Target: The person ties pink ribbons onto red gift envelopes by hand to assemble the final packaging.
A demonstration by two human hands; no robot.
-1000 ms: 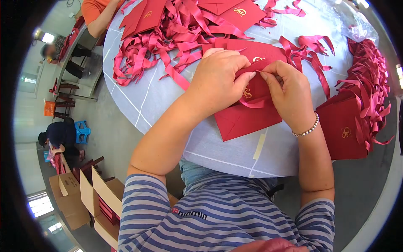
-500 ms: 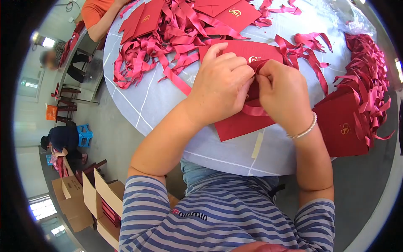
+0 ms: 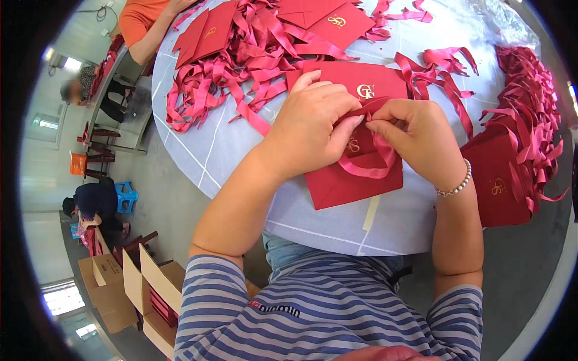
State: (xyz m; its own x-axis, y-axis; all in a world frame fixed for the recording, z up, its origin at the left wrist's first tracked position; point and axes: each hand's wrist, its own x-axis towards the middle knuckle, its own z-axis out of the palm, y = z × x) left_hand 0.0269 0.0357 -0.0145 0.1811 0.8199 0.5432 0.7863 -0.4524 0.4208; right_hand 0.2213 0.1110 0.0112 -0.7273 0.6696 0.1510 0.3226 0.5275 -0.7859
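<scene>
A red paper gift bag [image 3: 355,191] lies flat on the table in front of me, with a loop of red ribbon [image 3: 368,171] hanging over its face. My left hand [image 3: 314,123] is closed at the bag's upper edge, thumb and fingers pinching it. Close beside it, my right hand [image 3: 418,137] pinches an end of the ribbon between thumb and forefinger. Just beyond my fingers lies another red bag [image 3: 385,79] with a gold logo. My fingers partly hide the logo on the nearer bag.
A tangle of red ribbons [image 3: 256,57] and more bags [image 3: 208,33] cover the far left of the round table [image 3: 198,153]. Finished-looking bags with ribbons [image 3: 494,180] stack at the right edge. Open cardboard boxes [image 3: 153,289] stand on the floor at left. Another person's arm [image 3: 150,45] rests across the table.
My right hand has turned and drawn slightly right, so its pinch on the ribbon now shows. The ribbon loop hangs more openly over the bag. My left hand has shifted little.
</scene>
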